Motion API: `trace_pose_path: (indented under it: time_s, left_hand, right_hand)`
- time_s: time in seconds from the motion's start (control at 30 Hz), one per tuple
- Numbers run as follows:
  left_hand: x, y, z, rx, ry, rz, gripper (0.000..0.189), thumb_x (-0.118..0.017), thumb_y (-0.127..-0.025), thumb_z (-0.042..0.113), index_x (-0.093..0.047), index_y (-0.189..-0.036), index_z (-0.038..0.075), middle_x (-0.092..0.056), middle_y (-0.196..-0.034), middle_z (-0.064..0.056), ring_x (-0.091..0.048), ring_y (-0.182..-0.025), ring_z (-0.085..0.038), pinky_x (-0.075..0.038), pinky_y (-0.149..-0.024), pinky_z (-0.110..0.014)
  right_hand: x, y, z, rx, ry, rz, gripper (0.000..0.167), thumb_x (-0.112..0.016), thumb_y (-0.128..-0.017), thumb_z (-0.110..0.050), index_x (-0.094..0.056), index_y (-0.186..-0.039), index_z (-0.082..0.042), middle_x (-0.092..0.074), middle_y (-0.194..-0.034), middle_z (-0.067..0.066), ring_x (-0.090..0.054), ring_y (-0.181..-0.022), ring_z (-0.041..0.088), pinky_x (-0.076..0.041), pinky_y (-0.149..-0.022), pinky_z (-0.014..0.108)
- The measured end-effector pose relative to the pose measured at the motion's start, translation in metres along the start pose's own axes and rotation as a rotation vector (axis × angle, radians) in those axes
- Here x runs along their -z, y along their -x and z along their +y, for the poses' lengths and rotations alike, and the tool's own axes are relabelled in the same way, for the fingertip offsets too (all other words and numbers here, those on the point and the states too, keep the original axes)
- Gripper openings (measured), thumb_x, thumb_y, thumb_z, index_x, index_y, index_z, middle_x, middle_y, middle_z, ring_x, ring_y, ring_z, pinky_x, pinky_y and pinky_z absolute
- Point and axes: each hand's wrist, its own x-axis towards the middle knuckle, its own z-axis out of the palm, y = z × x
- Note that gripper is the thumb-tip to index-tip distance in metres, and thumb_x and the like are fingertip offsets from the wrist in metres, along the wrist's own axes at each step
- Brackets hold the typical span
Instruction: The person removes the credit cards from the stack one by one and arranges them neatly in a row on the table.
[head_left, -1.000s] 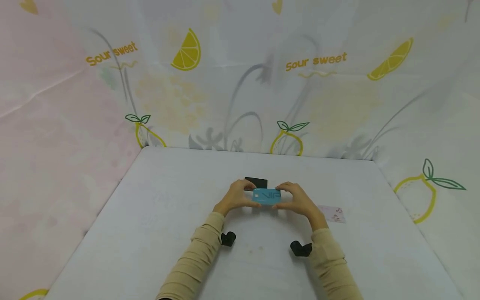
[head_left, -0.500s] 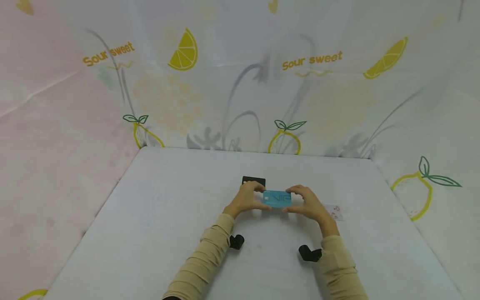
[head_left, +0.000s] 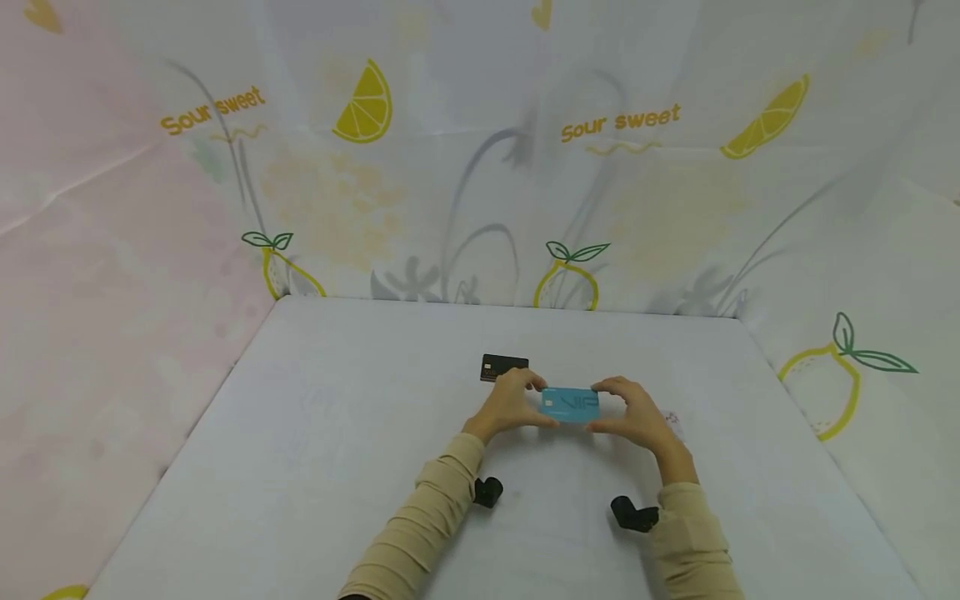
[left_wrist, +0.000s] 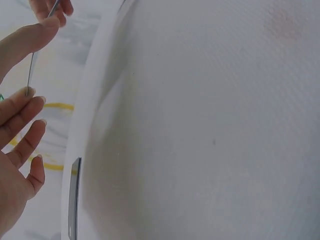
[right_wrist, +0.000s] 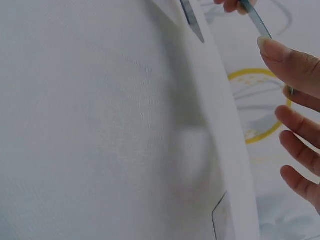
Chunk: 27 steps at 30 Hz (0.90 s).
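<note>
A blue bank-style card (head_left: 570,405) with "VIP" lettering and a small chip is held up over the white table, its printed face toward the head camera. My left hand (head_left: 513,404) pinches its left end between thumb and fingers. The other end is pinched by my right hand (head_left: 633,414) in the same way. Both wrist views show the card edge-on, as a thin strip (left_wrist: 32,75) in the left one and a bluish band (right_wrist: 259,21) in the right one. Remaining fingers of each hand are spread loosely away from the card.
Behind the left hand a black card (head_left: 493,365) lies on the white table (head_left: 337,417), partly covered by the fingers. A pale card with a reddish pattern (head_left: 673,422) lies beside the right hand, mostly hidden. A lemon-printed curtain (head_left: 450,167) hangs behind the table.
Both hands have moved right and slightly nearer with the blue card between them. More of the black card shows, and less of the pale card. The view shifts slightly.
</note>
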Motion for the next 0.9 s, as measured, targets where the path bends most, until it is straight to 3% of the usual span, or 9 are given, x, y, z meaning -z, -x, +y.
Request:
trace_pose_path:
  time_s: [0.2,0.53,0.9]
  left_hand:
    - [-0.011,-0.005,0.005,-0.034,0.017,-0.009,0.052,-0.087,-0.063,0.027,-0.066,-0.102,0.001,-0.066,-0.098,-0.008,-0.056,-0.092,-0.019,-0.045,-0.081,-0.027]
    - [-0.029,-0.011,0.014,-0.040,-0.012,-0.027,0.053,-0.088,-0.061,0.029,-0.067,-0.101,0.001,-0.066,-0.096,-0.006,-0.058,-0.090,-0.016,-0.046,-0.081,-0.023]
    - [-0.045,-0.016,0.018,-0.001,-0.128,-0.051,0.056,-0.087,-0.061,0.038,-0.068,-0.102,0.004,-0.064,-0.095,-0.004,-0.056,-0.089,-0.016,-0.043,-0.082,-0.026]
  right_hand:
    - [0.007,0.006,0.004,-0.059,0.051,-0.018,0.059,-0.085,-0.066,-0.016,-0.060,-0.114,0.008,-0.059,-0.116,0.025,-0.050,-0.111,0.045,-0.038,-0.092,0.060]
    - [0.018,0.018,0.019,0.021,0.062,-0.010,0.054,-0.086,-0.063,-0.014,-0.064,-0.107,0.007,-0.060,-0.109,0.025,-0.052,-0.105,0.046,-0.038,-0.089,0.061]
    - [0.018,0.026,0.029,-0.172,0.094,-0.055,0.060,-0.086,-0.065,-0.023,-0.063,-0.115,0.000,-0.049,-0.124,0.029,-0.033,-0.114,0.055,-0.028,-0.084,0.075]
